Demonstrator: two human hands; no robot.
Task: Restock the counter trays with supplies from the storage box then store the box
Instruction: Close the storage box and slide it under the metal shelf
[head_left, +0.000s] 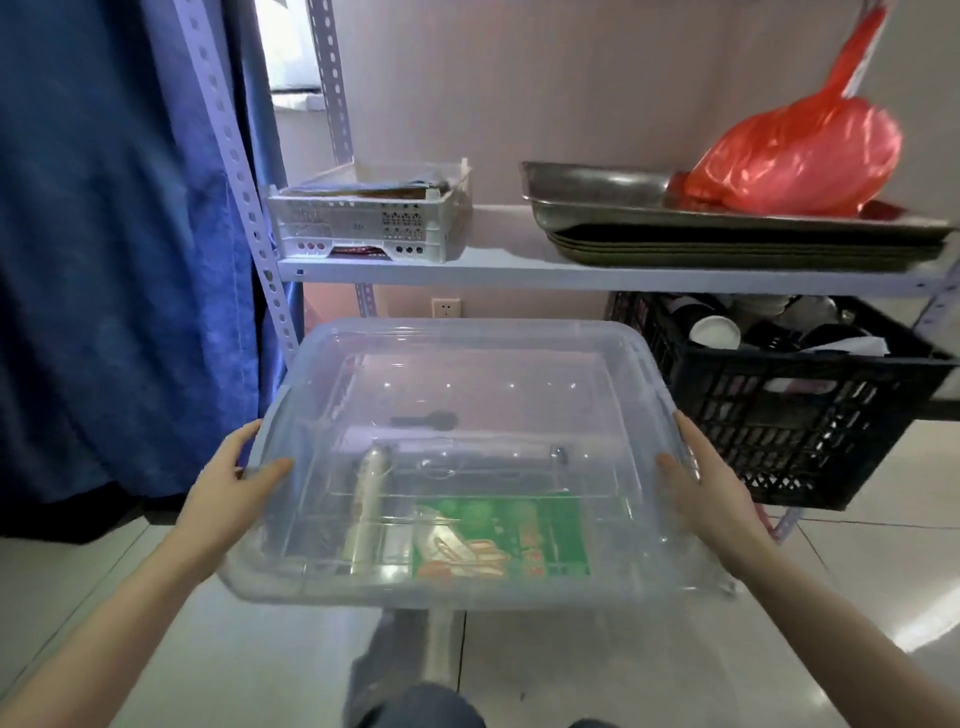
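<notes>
A clear plastic storage box (467, 374) with its lid on hangs in the air in front of a metal shelf unit. My left hand (234, 483) grips its left side and my right hand (711, 493) grips its right side. Through the clear walls I see a green packet (519, 535) and some clear wrapped items near the box's front. The box's far end sits level with the gap under the white shelf board (519, 270).
On the shelf stand a white perforated basket (363, 223) and stacked metal trays (727, 228) with a red plastic bag (800, 156). A black crate (779, 405) of cups sits below at the right. A blue curtain (114, 260) hangs left. The floor is tiled.
</notes>
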